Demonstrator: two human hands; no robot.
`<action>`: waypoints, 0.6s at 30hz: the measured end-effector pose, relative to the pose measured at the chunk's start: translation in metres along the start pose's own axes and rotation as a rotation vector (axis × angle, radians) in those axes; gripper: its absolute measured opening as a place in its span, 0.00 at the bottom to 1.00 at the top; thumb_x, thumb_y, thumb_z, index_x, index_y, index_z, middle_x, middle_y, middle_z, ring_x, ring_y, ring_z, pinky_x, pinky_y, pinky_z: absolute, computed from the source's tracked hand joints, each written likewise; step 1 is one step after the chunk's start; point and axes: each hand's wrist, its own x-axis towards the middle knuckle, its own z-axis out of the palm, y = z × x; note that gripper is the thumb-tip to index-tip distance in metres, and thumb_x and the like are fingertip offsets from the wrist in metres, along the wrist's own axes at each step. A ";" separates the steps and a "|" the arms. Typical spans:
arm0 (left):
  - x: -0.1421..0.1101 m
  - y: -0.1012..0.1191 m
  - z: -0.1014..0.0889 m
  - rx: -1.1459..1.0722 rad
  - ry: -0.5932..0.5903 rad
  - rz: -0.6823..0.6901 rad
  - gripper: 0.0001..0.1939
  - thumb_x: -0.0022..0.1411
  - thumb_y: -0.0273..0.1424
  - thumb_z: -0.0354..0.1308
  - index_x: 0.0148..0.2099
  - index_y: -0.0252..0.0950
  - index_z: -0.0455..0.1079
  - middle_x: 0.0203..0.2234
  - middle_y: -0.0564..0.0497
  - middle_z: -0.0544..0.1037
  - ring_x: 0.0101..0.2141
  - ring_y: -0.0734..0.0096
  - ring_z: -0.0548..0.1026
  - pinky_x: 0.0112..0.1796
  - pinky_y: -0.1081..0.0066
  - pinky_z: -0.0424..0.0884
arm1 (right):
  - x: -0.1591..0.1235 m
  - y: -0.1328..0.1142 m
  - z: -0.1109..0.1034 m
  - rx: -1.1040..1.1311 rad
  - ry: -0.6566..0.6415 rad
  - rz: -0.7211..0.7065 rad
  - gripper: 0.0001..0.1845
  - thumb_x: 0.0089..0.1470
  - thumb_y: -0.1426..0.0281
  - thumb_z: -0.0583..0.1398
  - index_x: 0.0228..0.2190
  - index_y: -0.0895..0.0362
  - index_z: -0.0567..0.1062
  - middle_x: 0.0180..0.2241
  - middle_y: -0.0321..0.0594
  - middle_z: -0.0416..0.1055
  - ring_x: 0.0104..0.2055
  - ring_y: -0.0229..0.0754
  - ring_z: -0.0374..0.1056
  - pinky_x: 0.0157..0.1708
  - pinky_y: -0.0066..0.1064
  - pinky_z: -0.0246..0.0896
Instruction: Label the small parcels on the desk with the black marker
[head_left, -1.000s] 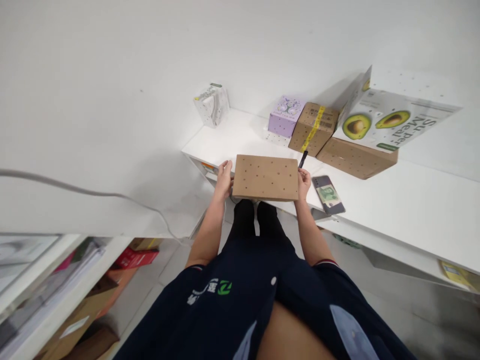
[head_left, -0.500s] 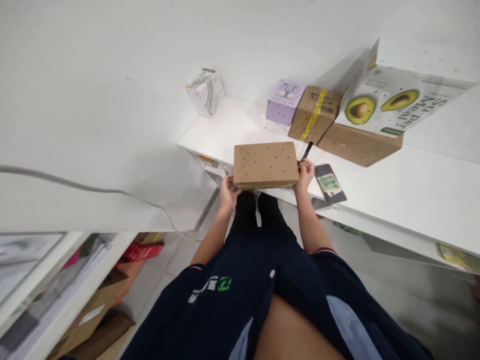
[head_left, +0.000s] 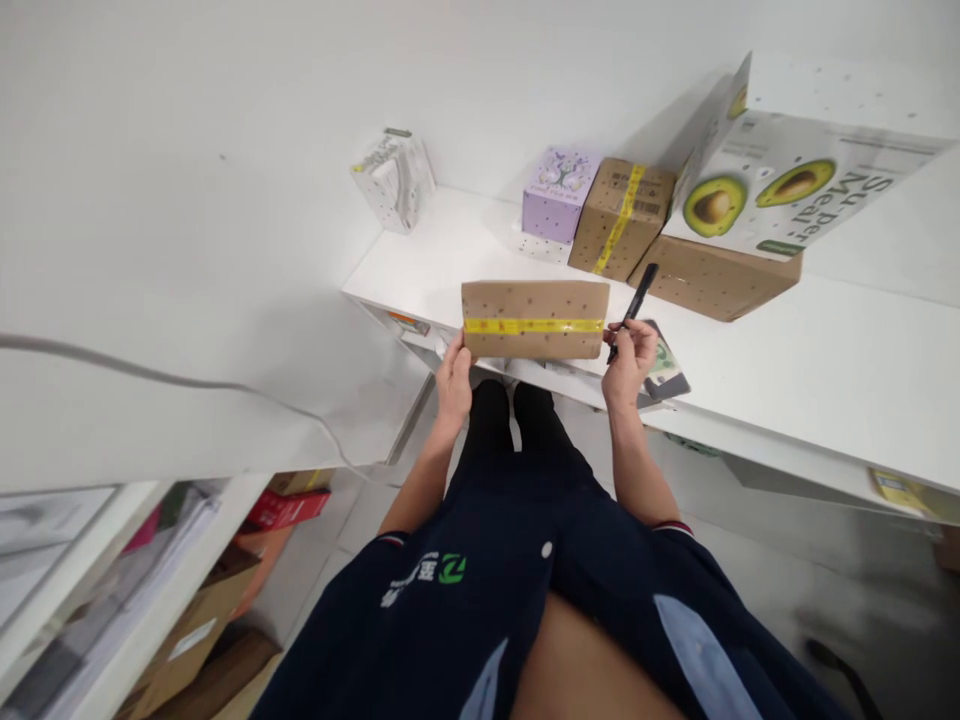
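The left hand (head_left: 454, 382) holds the box (head_left: 534, 320) by its left end, the bench (head_left: 765, 385) below it, probably for keeping it steady; at the box's right end, the right hand (head_left: 628, 368) grips the pen (head_left: 641, 290).

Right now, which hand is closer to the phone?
Right. The right hand partly hides the phone; the left hand is farther left, on the taped box.

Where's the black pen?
In the head view, right of centre: the black pen is in the right hand, between the held brown box and the phone.
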 end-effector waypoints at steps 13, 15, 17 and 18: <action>0.019 0.017 0.012 0.286 0.114 0.147 0.26 0.64 0.50 0.57 0.57 0.41 0.72 0.46 0.44 0.79 0.38 0.69 0.76 0.40 0.68 0.73 | 0.014 -0.006 0.012 0.022 -0.021 0.019 0.13 0.53 0.60 0.63 0.39 0.49 0.69 0.36 0.32 0.75 0.36 0.36 0.74 0.45 0.37 0.71; 0.018 0.014 0.012 0.287 0.113 0.133 0.25 0.63 0.48 0.58 0.57 0.42 0.71 0.46 0.44 0.78 0.39 0.68 0.75 0.40 0.68 0.72 | 0.017 -0.014 0.008 0.092 -0.016 0.016 0.14 0.51 0.62 0.64 0.39 0.49 0.68 0.36 0.31 0.75 0.34 0.35 0.75 0.45 0.36 0.71; 0.018 0.011 0.012 0.277 0.106 0.119 0.24 0.63 0.46 0.59 0.58 0.42 0.70 0.47 0.44 0.78 0.41 0.67 0.75 0.42 0.67 0.72 | 0.020 -0.023 0.004 0.183 -0.014 0.043 0.17 0.49 0.63 0.66 0.40 0.48 0.68 0.35 0.29 0.75 0.32 0.34 0.75 0.45 0.36 0.72; 0.018 0.009 0.012 0.269 0.106 0.114 0.24 0.63 0.46 0.60 0.58 0.42 0.70 0.48 0.44 0.78 0.42 0.67 0.76 0.42 0.66 0.73 | 0.022 -0.028 0.002 0.230 -0.019 0.075 0.19 0.48 0.64 0.67 0.41 0.47 0.67 0.34 0.28 0.75 0.32 0.34 0.75 0.45 0.37 0.72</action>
